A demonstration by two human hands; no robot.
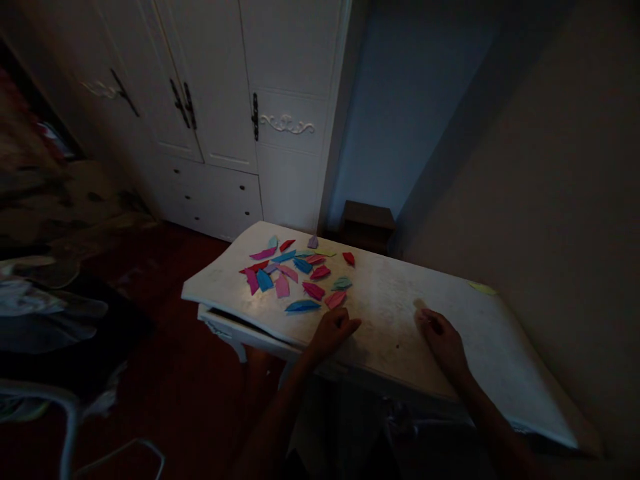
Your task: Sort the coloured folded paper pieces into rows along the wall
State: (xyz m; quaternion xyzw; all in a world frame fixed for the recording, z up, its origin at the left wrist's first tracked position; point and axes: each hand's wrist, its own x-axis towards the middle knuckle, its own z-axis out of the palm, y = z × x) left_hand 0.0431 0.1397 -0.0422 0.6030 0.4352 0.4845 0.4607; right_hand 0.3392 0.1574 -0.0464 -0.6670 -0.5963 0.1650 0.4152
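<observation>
My left hand rests at the front edge of the white table, its fingers curled into a loose fist and the thumb pointing right; nothing shows in it. Just beyond it lie several coloured folded papers, boat-like in shape, among them a blue folded paper, a salmon folded paper and a dark pink folded paper. Over the right half of the table, my right hand pinches a small pale slip, seemingly paper, between thumb and fingers. Dim light hides its exact shape.
The white table has a drawer slightly open at front left. A yellow paper lies by the right wall. Behind stand a white wardrobe and a small brown cabinet. A white metal frame is at lower left.
</observation>
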